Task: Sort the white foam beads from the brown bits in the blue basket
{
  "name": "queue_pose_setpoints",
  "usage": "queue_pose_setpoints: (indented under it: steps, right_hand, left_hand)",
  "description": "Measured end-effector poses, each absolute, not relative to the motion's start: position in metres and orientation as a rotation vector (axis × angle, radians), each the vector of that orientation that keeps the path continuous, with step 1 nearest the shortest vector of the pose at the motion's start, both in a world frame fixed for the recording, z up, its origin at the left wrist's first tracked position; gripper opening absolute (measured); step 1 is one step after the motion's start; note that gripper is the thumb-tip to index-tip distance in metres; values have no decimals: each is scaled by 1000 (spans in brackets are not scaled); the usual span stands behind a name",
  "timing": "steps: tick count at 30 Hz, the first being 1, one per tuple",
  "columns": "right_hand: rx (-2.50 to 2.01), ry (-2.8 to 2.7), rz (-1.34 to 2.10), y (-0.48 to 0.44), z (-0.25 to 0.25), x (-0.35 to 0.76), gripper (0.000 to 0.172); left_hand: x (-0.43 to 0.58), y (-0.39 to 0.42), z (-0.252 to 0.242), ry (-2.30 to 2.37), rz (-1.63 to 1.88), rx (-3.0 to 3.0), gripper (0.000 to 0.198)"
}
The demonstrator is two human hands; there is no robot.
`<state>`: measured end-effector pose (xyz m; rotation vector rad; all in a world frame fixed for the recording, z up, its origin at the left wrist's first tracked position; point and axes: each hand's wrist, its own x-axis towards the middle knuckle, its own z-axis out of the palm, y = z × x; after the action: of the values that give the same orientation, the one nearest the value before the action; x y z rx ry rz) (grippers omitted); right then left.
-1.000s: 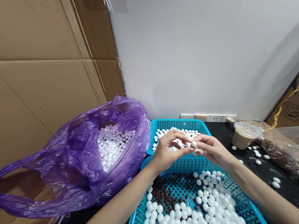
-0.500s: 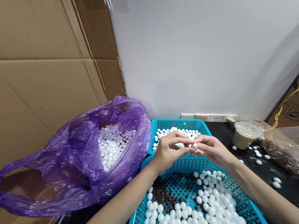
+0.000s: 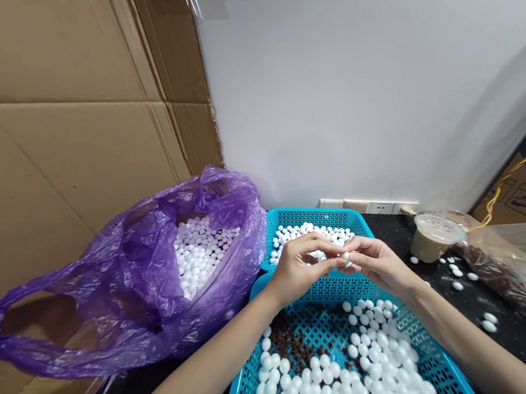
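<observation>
A small white foam ball (image 3: pixel 346 257), pinched up above the near blue mesh basket (image 3: pixel 326 291), matches the many white foam balls (image 3: pixel 326 372) spread loosely across that basket's floor

Prob. a makeshift workroom: cardboard sheets (image 3: pixel 61 135) taped to white wall (image 3: pixel 325 82) (black counter (image 3: pixel 525 349) w/ wall sockets (image 3: pixel 378 208)).

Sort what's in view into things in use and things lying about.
In use: left hand, right hand, foam ball between them, near blue basket, its brown granules, far blue basket.
Lying about: purple bag of foam balls, lidded cup, clear bag of brown granules, loose balls on the counter.
</observation>
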<state>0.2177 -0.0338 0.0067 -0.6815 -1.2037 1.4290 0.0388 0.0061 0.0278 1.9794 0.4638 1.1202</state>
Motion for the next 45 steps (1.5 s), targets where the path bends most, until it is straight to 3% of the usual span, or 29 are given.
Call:
queue_pose_setpoints:
  steps: [20,39,45]
  right_hand:
    - [-730,-1142,1447,-30,6,218,13]
    - [-761,-1193,1468,-31,6,219,10]
    - [-730,-1169,1470,-30,4,220,12]
  left_hand:
    - [38,11,21,402,1101,2166,30]
    - [37,9,25,342,1150,2298,13]
    - [38,9,24,312,1163,2317,28]
